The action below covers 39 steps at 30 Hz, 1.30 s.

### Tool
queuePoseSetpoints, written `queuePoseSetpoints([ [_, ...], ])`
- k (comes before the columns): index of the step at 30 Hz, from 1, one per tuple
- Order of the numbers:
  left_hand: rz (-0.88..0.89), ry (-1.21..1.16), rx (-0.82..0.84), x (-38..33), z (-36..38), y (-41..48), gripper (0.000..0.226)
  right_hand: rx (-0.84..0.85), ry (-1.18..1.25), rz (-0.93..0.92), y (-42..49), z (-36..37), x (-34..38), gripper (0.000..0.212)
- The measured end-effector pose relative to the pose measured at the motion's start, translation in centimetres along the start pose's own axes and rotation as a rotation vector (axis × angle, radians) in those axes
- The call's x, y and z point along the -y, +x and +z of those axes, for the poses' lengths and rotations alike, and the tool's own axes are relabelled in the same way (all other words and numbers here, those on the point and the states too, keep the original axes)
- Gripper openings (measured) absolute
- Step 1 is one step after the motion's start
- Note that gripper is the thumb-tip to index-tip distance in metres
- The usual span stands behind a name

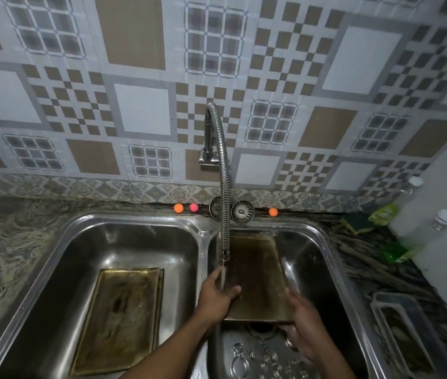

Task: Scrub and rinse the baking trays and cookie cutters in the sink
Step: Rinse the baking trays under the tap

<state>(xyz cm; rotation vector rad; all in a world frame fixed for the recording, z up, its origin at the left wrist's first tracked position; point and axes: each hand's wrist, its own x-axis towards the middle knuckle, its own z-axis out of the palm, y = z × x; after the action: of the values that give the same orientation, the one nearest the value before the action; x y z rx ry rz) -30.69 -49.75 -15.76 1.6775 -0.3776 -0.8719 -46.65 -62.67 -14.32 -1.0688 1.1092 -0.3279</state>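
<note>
A double steel sink (203, 228) fills the view. In the right basin a dark, stained baking tray (258, 269) leans tilted against the back wall. My right hand (303, 324) grips its near right corner. My left hand (218, 294) rests on the tray's left edge, under the water running from the flexible tap (225, 214). Another brownish baking tray (121, 318) lies flat in the left basin. Metal cookie cutters (241, 356) lie on the floor of the right basin near the drain.
Two sink strainers (243, 212) and small orange and pink balls (178, 208) sit on the back ledge. A green scrub pad (356, 225), green packets and clear bottles (435, 228) stand on the right counter, with a rack (397, 324) nearer me.
</note>
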Motion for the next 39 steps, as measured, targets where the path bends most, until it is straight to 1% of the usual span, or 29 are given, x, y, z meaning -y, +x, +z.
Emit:
queuePoseSetpoints([
  [1, -0.009, 0.046, 0.032, -0.1, 0.4, 0.1, 0.06, 0.006, 0.09, 0.012, -0.7, -0.2, 0.7, 0.027],
  [2, 0.001, 0.131, 0.052, -0.5, 0.8, 0.1, 0.063, -0.003, 0.131, -0.014, -1.5, -0.2, 1.5, 0.026],
  [4, 0.02, 0.351, 0.085, -1.4, 1.8, 0.0, 0.069, -0.066, 0.003, -0.186, -2.1, -0.2, 2.1, 0.027],
  [5, 0.039, 0.357, 0.097, -2.1, 2.2, -0.3, 0.063, -0.1, -0.152, -0.298, -2.1, -0.1, 2.1, 0.028],
  [6, 0.058, 0.299, 0.114, -2.8, 2.7, -0.7, 0.054, -0.132, -0.317, -0.393, -2.2, 0.2, 2.0, 0.032],
  [7, 0.073, 0.189, 0.13, -3.3, 3.2, -0.8, 0.047, -0.165, -0.465, -0.465, -2.3, 0.6, 1.7, 0.035],
  [9, 0.038, -0.07, 0.181, -4.1, 4.0, -0.8, 0.035, -0.204, -0.667, -0.561, -3.0, 1.9, 1.0, 0.042],
  [11, -0.024, -0.285, 0.237, -4.5, 4.2, -0.7, 0.035, -0.196, -0.786, -0.658, -3.7, 3.3, 0.0, 0.049],
  [12, -0.05, -0.355, 0.235, -4.4, 4.0, -0.5, 0.039, -0.164, -0.811, -0.679, -4.3, 4.0, -0.3, 0.055],
  [14, -0.094, -0.369, 0.19, -4.1, 3.4, -0.5, 0.041, -0.101, -0.932, -0.688, -4.7, 4.8, -1.3, 0.062],
  [16, -0.131, -0.436, 0.139, -3.8, 2.9, -0.5, 0.03, -0.08, -1.114, -0.725, -5.3, 5.5, -1.5, 0.06],
  [17, -0.106, -0.397, 0.086, -3.4, 2.7, -0.4, 0.029, -0.069, -1.16, -0.735, -5.4, 5.7, -1.6, 0.058],
  [19, -0.033, -0.289, 0.006, -2.7, 1.7, -0.2, 0.041, -0.023, -1.165, -0.739, -5.7, 6.1, -1.6, 0.055],
  [20, 0.008, -0.261, -0.014, -2.4, 1.2, -0.2, 0.041, 0.004, -1.15, -0.745, -5.6, 6.2, -1.6, 0.054],
  [21, 0.028, -0.248, -0.029, -2.2, 0.7, -0.3, 0.037, 0.024, -1.139, -0.754, -5.3, 6.2, -1.6, 0.054],
  [23, 0.055, -0.238, -0.045, -1.9, -0.4, -0.7, 0.032, 0.074, -1.155, -0.739, -4.3, 6.4, -1.5, 0.058],
  [25, 0.082, -0.194, -0.041, -1.5, -1.4, -1.2, 0.038, 0.104, -1.214, -0.664, -2.7, 6.6, -1.3, 0.066],
  [27, 0.092, -0.125, -0.041, -1.3, -2.2, -1.8, 0.047, 0.082, -1.209, -0.548, -0.6, 6.9, -1.1, 0.071],
  [29, 0.088, -0.102, -0.018, -0.8, -2.7, -2.2, 0.052, 0.011, -1.175, -0.442, 1.5, 7.8, -0.2, 0.07],
  [31, 0.077, -0.092, 0.031, -0.7, -2.8, -2.6, 0.053, -0.073, -1.18, -0.392, 2.7, 9.4, 1.3, 0.066],
  [32, 0.083, -0.088, 0.054, -0.7, -2.7, -2.8, 0.053, -0.085, -1.192, -0.402, 2.8, 10.4, 2.2, 0.064],
  [33, 0.082, -0.098, 0.068, -0.8, -2.7, -2.8, 0.054, -0.057, -1.193, -0.444, 2.6, 11.4, 2.8, 0.063],
  [34, 0.09, -0.112, 0.065, -1.2, -2.7, -2.8, 0.052, 0.008, -1.204, -0.52, 2.2, 12.3, 3.2, 0.064],
  [36, 0.109, -0.159, 0.041, -1.9, -2.8, -2.6, 0.049, 0.206, -1.257, -0.682, 0.8, 13.4, 3.3, 0.063],
  [37, 0.108, -0.199, 0.015, -2.1, -3.1, -2.3, 0.049, 0.289, -1.254, -0.735, 0.1, 13.3, 2.7, 0.059],
  [39, 0.093, -0.255, -0.014, -2.2, -3.7, -2.0, 0.047, 0.373, -1.197, -0.791, -1.5, 12.1, 1.5, 0.052],
])
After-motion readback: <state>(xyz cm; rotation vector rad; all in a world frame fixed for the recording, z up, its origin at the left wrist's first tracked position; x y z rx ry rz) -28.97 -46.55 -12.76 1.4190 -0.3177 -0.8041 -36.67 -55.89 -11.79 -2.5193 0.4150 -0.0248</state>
